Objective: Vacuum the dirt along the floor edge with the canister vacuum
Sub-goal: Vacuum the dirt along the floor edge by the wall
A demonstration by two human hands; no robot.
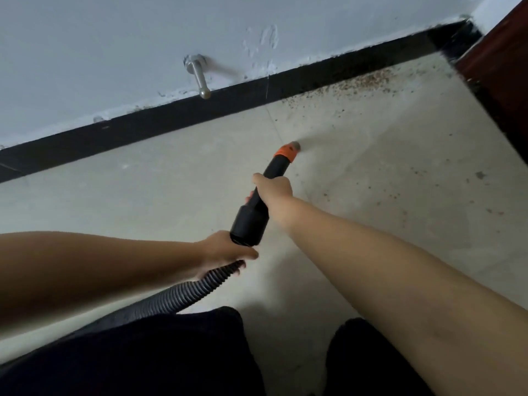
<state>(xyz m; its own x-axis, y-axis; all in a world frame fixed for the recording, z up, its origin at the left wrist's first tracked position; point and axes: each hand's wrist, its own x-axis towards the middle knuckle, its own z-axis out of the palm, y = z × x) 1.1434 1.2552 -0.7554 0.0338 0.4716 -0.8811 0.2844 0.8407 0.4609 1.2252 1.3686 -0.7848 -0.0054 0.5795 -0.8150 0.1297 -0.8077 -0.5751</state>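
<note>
In the head view, a black plastic vacuum nozzle tube with an orange collar is seen near the middle of the frame, slanting up and to the right. Its grey tip is blurred and is held at or just above the pale beige tiled floor; whether it touches cannot be told. The tube's narrow upper part is gripped by the right hand, whose fingers are curled round it, the arm reaching in from the lower right of the frame. The left hand is wrapped round the ribbed dark grey flexible hose just below the tube's wide black cuff, with the thumb laid across the top. The hose is led down to the lower left of the frame, beside dark-clothed legs at the bottom.

A scatter of brown dirt specks is seen in the upper right of the frame, lying on the floor against the black skirting strip that runs diagonally under the white painted wall. The tip is well apart from the densest patch. Thinner specks are spread on the floor to the right of the tube. A silver metal door stopper projects from the wall in the upper centre. A dark reddish-brown wooden door edge fills the upper right corner.
</note>
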